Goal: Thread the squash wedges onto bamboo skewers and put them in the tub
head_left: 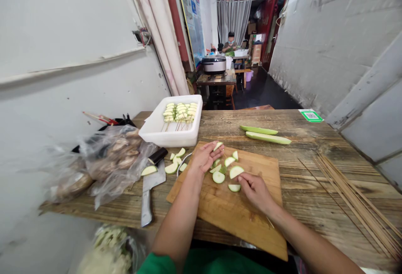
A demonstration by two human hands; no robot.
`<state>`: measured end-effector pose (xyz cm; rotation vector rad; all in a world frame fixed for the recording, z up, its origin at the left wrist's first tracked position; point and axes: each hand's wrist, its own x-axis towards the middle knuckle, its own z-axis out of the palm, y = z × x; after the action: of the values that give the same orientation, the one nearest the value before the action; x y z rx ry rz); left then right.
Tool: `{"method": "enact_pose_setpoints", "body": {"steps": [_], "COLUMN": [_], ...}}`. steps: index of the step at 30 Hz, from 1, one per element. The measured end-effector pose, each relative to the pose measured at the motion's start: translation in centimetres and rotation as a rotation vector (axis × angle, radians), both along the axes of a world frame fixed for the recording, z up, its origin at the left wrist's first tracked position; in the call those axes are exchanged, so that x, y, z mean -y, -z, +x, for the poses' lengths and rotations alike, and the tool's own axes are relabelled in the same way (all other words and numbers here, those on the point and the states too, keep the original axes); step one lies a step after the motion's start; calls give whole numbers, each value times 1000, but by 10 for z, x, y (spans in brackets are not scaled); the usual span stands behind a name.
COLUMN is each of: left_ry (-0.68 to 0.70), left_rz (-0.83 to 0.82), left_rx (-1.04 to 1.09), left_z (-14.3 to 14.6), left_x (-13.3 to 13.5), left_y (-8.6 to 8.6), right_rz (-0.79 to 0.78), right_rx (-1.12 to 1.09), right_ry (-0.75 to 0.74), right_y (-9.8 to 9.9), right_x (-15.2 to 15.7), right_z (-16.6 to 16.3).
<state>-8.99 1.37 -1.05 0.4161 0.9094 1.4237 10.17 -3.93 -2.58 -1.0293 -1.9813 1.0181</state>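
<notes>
My left hand [203,157] is above the far left part of the wooden cutting board [251,219]. Its fingers are closed on a pale zucchini slice [217,145] with a green rim. Over the middle of the board, my right hand [256,189] pinches a half-round zucchini slice [236,171] between thumb and fingertips. A thin stick end [270,222] shows below the right wrist; whether that hand grips it I cannot tell. Several loose slices [218,177] lie on the board between the hands.
Left of the board are a cleaver [147,201], a dark vegetable piece [158,155] and plastic bags [116,152]. A white tub [169,141] behind holds skewered slices. Two long green pieces [268,137] lie at the back. Bamboo skewers [354,198] are at right. A person [230,44] sits far off.
</notes>
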Motion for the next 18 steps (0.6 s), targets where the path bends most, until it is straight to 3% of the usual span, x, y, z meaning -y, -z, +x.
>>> {"method": "enact_pose_setpoints", "body": {"steps": [18], "left_ry": [-30], "left_rz": [-26], "left_rx": [-12], "left_z": [2], "left_x": [-1], "left_y": [-1], "right_rz": [-13], "right_rx": [14], "right_ry": [6], "right_y": [2], "right_x": [0], "right_z": [0]}}
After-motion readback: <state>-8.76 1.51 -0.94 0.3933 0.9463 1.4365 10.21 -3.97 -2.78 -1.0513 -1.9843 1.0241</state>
